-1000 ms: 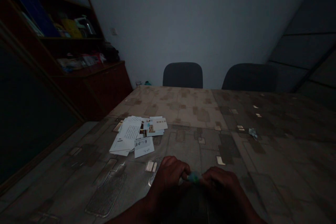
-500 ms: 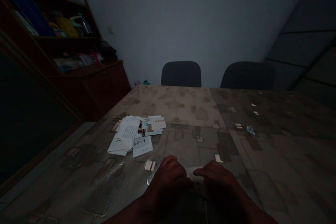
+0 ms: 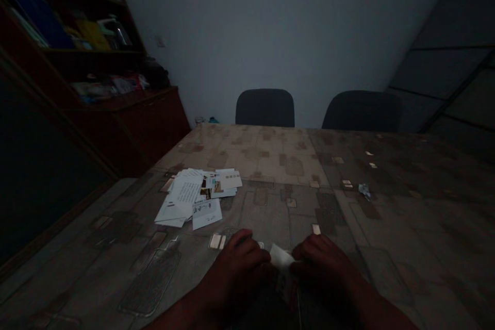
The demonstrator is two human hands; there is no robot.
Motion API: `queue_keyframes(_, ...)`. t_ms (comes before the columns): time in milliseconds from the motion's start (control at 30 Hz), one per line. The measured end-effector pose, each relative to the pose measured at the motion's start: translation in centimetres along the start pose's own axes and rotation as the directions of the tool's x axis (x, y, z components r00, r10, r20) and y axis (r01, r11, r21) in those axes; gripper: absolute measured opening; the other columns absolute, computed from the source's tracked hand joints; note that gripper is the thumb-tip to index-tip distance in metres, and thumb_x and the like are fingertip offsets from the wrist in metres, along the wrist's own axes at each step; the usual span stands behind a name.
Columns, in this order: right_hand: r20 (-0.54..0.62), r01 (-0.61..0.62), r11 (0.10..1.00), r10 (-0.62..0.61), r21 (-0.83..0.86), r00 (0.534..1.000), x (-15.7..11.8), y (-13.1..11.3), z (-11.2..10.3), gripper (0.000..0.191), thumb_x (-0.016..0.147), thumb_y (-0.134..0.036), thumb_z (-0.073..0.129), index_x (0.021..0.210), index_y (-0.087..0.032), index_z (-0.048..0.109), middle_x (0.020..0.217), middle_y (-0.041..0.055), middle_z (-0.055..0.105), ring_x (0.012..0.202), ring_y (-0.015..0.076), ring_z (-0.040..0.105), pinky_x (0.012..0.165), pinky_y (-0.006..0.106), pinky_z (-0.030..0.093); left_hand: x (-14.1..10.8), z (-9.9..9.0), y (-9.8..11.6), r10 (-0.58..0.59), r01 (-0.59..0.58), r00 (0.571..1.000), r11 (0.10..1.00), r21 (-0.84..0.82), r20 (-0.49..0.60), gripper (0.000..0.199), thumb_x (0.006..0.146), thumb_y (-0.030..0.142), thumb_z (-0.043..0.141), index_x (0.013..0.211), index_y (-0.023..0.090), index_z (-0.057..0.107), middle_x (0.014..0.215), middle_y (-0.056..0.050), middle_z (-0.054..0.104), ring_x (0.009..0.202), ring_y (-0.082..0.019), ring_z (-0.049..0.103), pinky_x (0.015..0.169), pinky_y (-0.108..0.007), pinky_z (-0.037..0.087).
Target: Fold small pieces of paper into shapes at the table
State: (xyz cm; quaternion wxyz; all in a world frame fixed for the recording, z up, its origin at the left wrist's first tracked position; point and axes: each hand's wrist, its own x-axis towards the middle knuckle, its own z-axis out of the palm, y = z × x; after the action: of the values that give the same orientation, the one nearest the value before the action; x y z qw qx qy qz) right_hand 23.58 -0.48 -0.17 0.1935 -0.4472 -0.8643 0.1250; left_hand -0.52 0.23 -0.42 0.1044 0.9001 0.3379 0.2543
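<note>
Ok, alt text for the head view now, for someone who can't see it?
A left hand and a right hand pinch a small white piece between them over the near side of a patterned table in a dim room. Loose papers lie to the left, a crumpled scrap to the right, chairs beyond.

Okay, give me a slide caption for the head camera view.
Two hands, left and right, grip a small white piece above a patterned tablecloth.

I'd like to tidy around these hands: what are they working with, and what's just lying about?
In use:
- small pale piece, between left hand and right hand

Just lying about:
- pile of printed cards, left on the table
- small crumpled scrap, farther right
</note>
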Motion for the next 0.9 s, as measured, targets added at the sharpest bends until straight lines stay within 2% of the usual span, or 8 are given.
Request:
queue_keyframes(67, 0.023, -0.028, 1.000, 0.028, -0.005, 0.999, -0.2, -0.5, -0.3, 0.013, 0.085, -0.012, 0.059, 0.074, -0.018, 0.060, 0.076, 0.0015, 0.061, 0.072, 0.0156, 0.053, 0.066, 0.027, 0.038, -0.6, 0.3, 0.7, -0.131, 0.132, 0.991, 0.986, 0.103, -0.018, 0.023, 0.095, 0.026, 0.055, 0.073, 0.019, 0.061, 0.069, 0.001, 0.059, 0.069, -0.016, 0.053, 0.072, -0.031, 0.042)
queue_keyframes(100, 0.033, -0.022, 1.000, 0.023, -0.017, 0.999, -0.3, -0.6, -0.3, 0.015, 0.085, -0.011, 0.059, 0.071, -0.018, 0.059, 0.074, 0.0011, 0.061, 0.070, 0.0152, 0.053, 0.065, 0.027, 0.038, -0.9, 0.4, 1.0, -0.146, 0.149, 0.989, 0.973, 0.177, -0.033, 0.028, 0.094, 0.028, 0.056, 0.067, 0.019, 0.058, 0.063, 0.001, 0.056, 0.064, -0.017, 0.050, 0.063, -0.029, 0.039)
queue_keyframes(167, 0.054, -0.011, 0.999, 0.014, -0.047, 0.998, -0.4, -0.8, -0.2, 0.017, 0.083, -0.011, 0.059, 0.067, -0.018, 0.059, 0.071, 0.0010, 0.060, 0.067, 0.0148, 0.053, 0.063, 0.026, 0.037, -1.4, 0.7, 1.4, -0.063, 0.062, 0.998, 0.955, 0.291, -0.004, 0.030, 0.095, 0.025, 0.053, 0.066, 0.020, 0.058, 0.058, 0.002, 0.052, 0.058, -0.016, 0.046, 0.057, -0.029, 0.032)
queue_keyframes(233, 0.075, -0.019, 0.997, 0.025, -0.071, 0.997, -0.6, -0.8, 0.1, 0.016, 0.081, -0.012, 0.061, 0.066, -0.018, 0.060, 0.070, 0.0011, 0.061, 0.067, 0.0153, 0.054, 0.061, 0.026, 0.037, -1.7, 0.8, 1.5, -0.018, 0.014, 1.000, 0.944, 0.331, 0.008, 0.031, 0.097, 0.024, 0.050, 0.067, 0.021, 0.058, 0.058, 0.002, 0.052, 0.057, -0.016, 0.044, 0.058, -0.030, 0.030)
queue_keyframes(400, 0.076, -0.051, 0.996, 0.057, -0.078, 0.995, -0.8, -0.5, 0.1, 0.016, 0.083, -0.014, 0.064, 0.067, -0.018, 0.062, 0.072, 0.0016, 0.063, 0.072, 0.0167, 0.057, 0.066, 0.028, 0.040, -1.5, 0.5, 1.3, -0.041, 0.052, 0.998, 0.955, 0.291, -0.043, 0.038, 0.101, 0.029, 0.043, 0.067, 0.020, 0.057, 0.062, 0.002, 0.054, 0.060, -0.015, 0.046, 0.061, -0.029, 0.030)
queue_keyframes(700, 0.062, -0.065, 0.997, 0.063, 0.041, 0.996, -0.7, -1.5, -1.3, 0.018, 0.090, -0.012, 0.056, 0.074, -0.018, 0.061, 0.078, 0.0014, 0.062, 0.076, 0.0158, 0.056, 0.067, 0.026, 0.039, -0.4, 0.7, 2.1, 0.124, -0.083, 0.987, 0.935, 0.345, -0.100, 0.030, 0.099, 0.017, 0.040, 0.074, 0.021, 0.056, 0.060, 0.002, 0.052, 0.057, -0.017, 0.039, 0.060, -0.033, 0.025)
queue_keyframes(800, 0.044, -0.042, 0.999, 0.042, 0.001, 0.998, -0.9, -1.8, -0.9, 0.018, 0.087, -0.008, 0.056, 0.072, -0.019, 0.060, 0.077, 0.0006, 0.061, 0.076, 0.0156, 0.054, 0.067, 0.026, 0.037, -0.7, 0.9, 1.9, 0.103, -0.056, 0.986, 0.943, 0.328, -0.128, 0.031, 0.099, 0.016, 0.041, 0.073, 0.021, 0.056, 0.060, 0.001, 0.051, 0.058, -0.018, 0.039, 0.060, -0.033, 0.023)
queue_keyframes(900, 0.037, 0.031, 0.990, -0.026, -0.139, 0.999, -1.1, -2.1, 0.4, 0.014, 0.078, -0.011, 0.066, 0.068, -0.020, 0.060, 0.075, 0.0001, 0.061, 0.074, 0.0169, 0.052, 0.068, 0.029, 0.034, -0.7, 1.2, 1.7, 0.042, 0.003, 0.985, 0.967, 0.256, -0.170, 0.033, 0.098, 0.018, 0.045, 0.067, 0.020, 0.053, 0.060, 0.001, 0.050, 0.059, -0.017, 0.039, 0.060, -0.033, 0.022)
